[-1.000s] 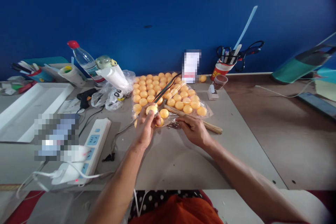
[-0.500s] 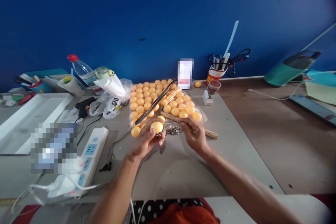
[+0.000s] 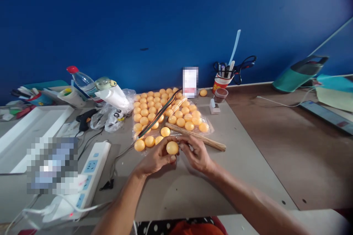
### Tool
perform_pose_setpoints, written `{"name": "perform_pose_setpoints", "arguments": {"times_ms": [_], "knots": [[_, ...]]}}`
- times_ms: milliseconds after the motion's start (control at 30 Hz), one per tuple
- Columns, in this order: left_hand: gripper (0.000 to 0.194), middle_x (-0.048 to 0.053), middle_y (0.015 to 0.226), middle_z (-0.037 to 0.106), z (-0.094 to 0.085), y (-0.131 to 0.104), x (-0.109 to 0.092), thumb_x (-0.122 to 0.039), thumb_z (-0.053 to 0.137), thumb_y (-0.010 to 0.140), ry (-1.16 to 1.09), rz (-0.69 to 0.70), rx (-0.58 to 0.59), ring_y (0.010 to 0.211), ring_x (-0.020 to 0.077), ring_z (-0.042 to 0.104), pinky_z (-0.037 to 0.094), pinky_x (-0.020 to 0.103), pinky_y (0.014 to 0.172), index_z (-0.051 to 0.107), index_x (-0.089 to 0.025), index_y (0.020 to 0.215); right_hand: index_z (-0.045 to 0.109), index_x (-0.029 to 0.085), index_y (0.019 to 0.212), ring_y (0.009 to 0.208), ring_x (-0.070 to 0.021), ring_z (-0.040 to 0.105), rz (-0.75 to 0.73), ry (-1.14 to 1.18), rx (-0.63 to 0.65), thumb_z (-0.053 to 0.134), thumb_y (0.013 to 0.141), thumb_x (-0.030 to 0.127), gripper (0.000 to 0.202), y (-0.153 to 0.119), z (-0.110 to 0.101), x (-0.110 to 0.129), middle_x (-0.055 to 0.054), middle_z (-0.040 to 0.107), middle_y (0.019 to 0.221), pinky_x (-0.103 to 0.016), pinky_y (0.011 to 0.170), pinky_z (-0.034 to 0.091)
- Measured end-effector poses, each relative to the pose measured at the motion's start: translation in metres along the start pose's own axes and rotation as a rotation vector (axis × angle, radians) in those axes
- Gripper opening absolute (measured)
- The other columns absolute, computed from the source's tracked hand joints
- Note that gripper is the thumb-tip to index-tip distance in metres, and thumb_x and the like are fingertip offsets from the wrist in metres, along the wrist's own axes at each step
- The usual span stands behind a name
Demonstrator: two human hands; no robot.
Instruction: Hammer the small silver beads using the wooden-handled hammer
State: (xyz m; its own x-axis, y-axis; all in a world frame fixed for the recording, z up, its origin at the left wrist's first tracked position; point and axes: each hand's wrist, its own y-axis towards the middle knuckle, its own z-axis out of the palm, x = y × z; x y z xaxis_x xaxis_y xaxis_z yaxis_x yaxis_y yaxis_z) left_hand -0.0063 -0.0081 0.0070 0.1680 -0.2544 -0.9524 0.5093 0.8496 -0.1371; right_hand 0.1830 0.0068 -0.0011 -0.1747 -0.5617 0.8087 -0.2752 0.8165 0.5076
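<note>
I see one orange ball [image 3: 172, 148] just below the frame's centre, clamped in my left hand [image 3: 154, 159]; the right hand [image 3: 200, 156] has its fingertips bunched beside it — whether on anything, I cannot tell. Beyond, a wooden stick [image 3: 198, 137] lies by more balls [image 3: 180, 122]. Left of centre, a plastic bag [image 3: 100, 120] bears black lettering — blurred; the red cup's [image 3: 219, 82] yellow marking, right of centre, is illegible.

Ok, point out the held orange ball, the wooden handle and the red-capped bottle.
Held orange ball [image 3: 172, 148]: head view, middle of its near side.
Wooden handle [image 3: 211, 142]: head view, bare wood toward its right end.
Red-capped bottle [image 3: 85, 81]: head view, clear plastic body.
</note>
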Motion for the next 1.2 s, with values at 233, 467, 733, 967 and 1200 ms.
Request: {"name": "perform_pose_setpoints", "arguments": {"times_ms": [233, 467, 733, 967, 1200], "knots": [[0.041, 0.000, 0.081, 0.058, 0.008, 0.002, -0.002, -0.043, 0.066, 0.084, 0.171, 0.042, -0.080, 0.064, 0.0131, 0.052, 0.048, 0.026, 0.058, 0.056, -0.025, 0.119, 0.053, 0.017, 0.119, 0.066, -0.0169, 0.058, 0.095, 0.052, 0.179, 0.050, 0.093, 0.030, 0.030, -0.001, 0.001, 0.003, -0.006, 0.066, 0.082, -0.029, 0.061, 0.049], [0.044, 0.002, 0.087, 0.063, 0.006, 0.006, 0.008, -0.048, 0.068, 0.081, 0.219, 0.167, -0.080, 0.069, 0.0146, 0.058, 0.051, 0.028, 0.064, 0.058, -0.023, 0.116, 0.048, 0.017, 0.128, 0.073, -0.0178, 0.060, 0.183, 0.133, 0.231, 0.051, 0.094, 0.037, 0.040, 0.000, 0.000, 0.004, -0.006, 0.066, 0.088, -0.030, 0.066, 0.050], [0.060, 0.013, 0.128, 0.059, 0.005, 0.009, 0.015, -0.051, 0.068, 0.080, 0.365, 0.239, -0.109, 0.116, 0.0293, 0.057, 0.048, 0.042, 0.097, 0.051, -0.020, 0.129, 0.049, 0.015, 0.124, 0.068, -0.0148, 0.056, 0.316, 0.263, 0.136, 0.055, 0.090, 0.037, 0.041, -0.001, 0.005, 0.000, -0.001, 0.060, 0.080, -0.026, 0.060, 0.046], [0.045, 0.011, 0.121, 0.065, 0.012, 0.007, 0.011, -0.041, 0.061, 0.087, 0.519, 0.231, -0.190, 0.110, 0.0273, 0.061, 0.050, 0.040, 0.093, 0.053, -0.020, 0.125, 0.054, 0.016, 0.120, 0.072, -0.0148, 0.056, 0.303, 0.217, 0.224, 0.055, 0.089, 0.036, 0.036, 0.003, 0.003, -0.005, -0.002, 0.062, 0.085, -0.027, 0.064, 0.047], [0.030, 0.008, 0.111, 0.068, 0.016, 0.008, 0.006, -0.030, 0.060, 0.086, 0.730, 0.227, -0.186, 0.097, 0.0230, 0.063, 0.052, 0.037, 0.086, 0.056, -0.019, 0.114, 0.060, 0.015, 0.108, 0.088, -0.0198, 0.059, 0.314, 0.100, 0.305, 0.060, 0.086, 0.035, 0.030, 0.006, 0.000, -0.001, -0.005, 0.066, 0.097, -0.032, 0.078, 0.048]]}}
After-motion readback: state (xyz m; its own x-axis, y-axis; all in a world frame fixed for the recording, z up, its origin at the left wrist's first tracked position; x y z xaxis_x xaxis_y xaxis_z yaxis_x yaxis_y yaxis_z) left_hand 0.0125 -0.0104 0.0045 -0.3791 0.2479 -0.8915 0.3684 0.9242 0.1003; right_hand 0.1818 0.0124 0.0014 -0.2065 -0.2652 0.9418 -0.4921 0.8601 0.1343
